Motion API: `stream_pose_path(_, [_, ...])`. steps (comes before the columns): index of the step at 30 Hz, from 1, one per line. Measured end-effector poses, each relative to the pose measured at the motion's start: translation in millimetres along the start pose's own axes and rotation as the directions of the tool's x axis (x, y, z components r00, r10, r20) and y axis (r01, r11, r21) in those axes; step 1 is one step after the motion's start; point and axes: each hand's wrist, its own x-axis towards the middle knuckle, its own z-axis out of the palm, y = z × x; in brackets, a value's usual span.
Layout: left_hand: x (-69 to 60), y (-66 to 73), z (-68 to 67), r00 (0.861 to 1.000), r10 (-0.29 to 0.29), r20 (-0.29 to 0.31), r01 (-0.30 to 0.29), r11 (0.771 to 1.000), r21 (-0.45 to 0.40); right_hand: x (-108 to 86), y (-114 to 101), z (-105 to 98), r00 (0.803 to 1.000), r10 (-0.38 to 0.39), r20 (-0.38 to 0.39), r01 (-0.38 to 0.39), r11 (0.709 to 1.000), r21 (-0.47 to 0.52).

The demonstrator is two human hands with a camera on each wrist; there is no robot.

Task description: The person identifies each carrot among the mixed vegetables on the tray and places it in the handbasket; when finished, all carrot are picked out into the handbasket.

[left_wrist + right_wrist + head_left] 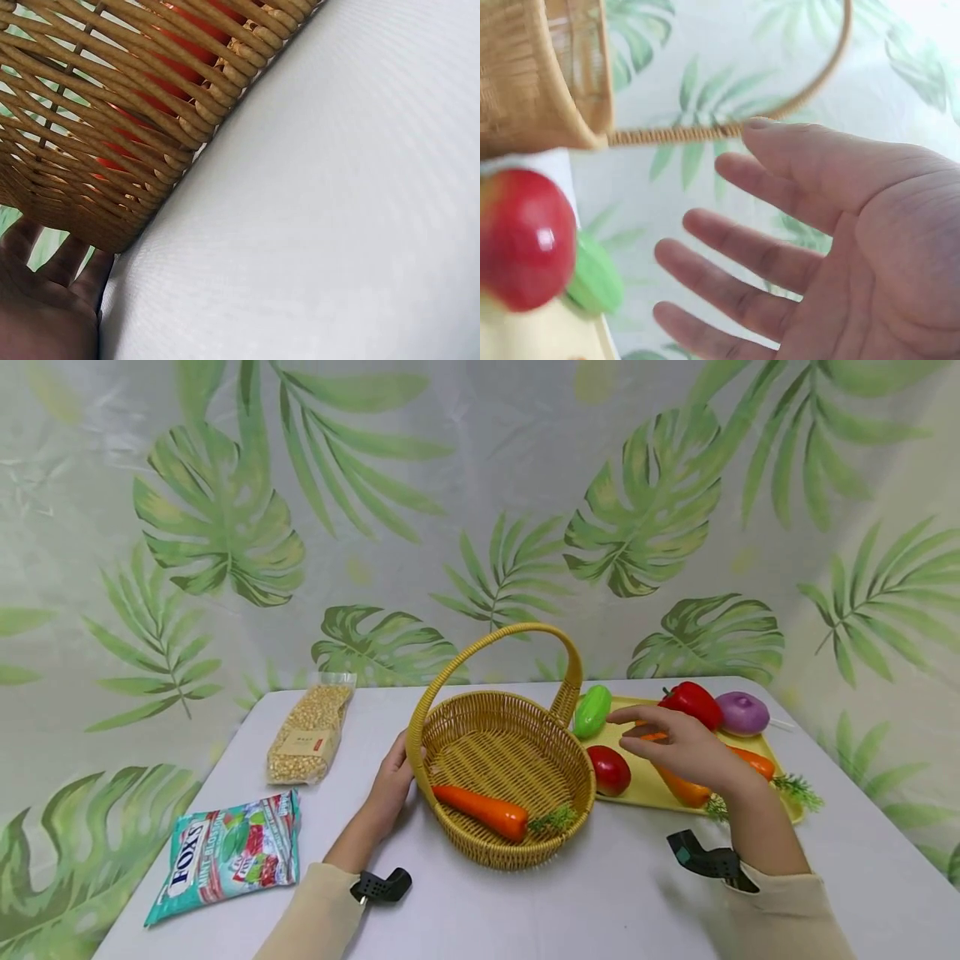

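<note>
A wicker basket (pixel 495 752) with a tall handle stands mid-table, an orange carrot (pixel 483 810) lying inside it. At its left side, the left hand (pixel 390 789) touches the wall; in the left wrist view the fingers of that hand (pixel 49 300) reach along the woven side (pixel 90 135). Above the yellow tray (pixel 637 785) hovers the right hand (pixel 686 747), holding nothing, its fingers spread. The right wrist view has this hand (pixel 795 255) near the basket handle (pixel 675 135), with a red fruit (pixel 529 240) and a green vegetable (pixel 596 277) beyond the fingertips.
On the tray are a green vegetable (pixel 592 712), a red fruit (pixel 609 770), a red pepper (pixel 693 703), a purple vegetable (pixel 742 713) and carrots (pixel 753 762). At the left lie a bag of grains (pixel 309 735) and a teal candy bag (pixel 228 852).
</note>
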Motion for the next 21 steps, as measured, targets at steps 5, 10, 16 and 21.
stream_pose_path(5, [-1.0,1.3,0.2,1.0,0.005,-0.003,-0.004,1.0,0.005,-5.6,17.1,-11.3,0.998,0.055,0.007,-0.055,0.998,0.01])
stream_pose_path(10, [-1.7,2.8,0.3,1.0,-0.002,-0.017,0.002,1.0,0.01,-9.1,28.0,-18.7,0.997,0.074,0.025,-0.074,0.997,0.01])
stream_pose_path(16, [-2.1,4.1,1.3,1.0,-0.005,-0.013,0.005,1.0,0.003,-15.4,42.1,-21.6,0.992,0.12,0.041,-0.119,0.993,-0.015])
stream_pose_path(21, [-1.1,1.6,-0.4,1.0,-0.015,-0.002,0.015,1.0,-0.009,-15.5,55.0,-22.8,0.986,0.159,0.046,-0.156,0.986,-0.066])
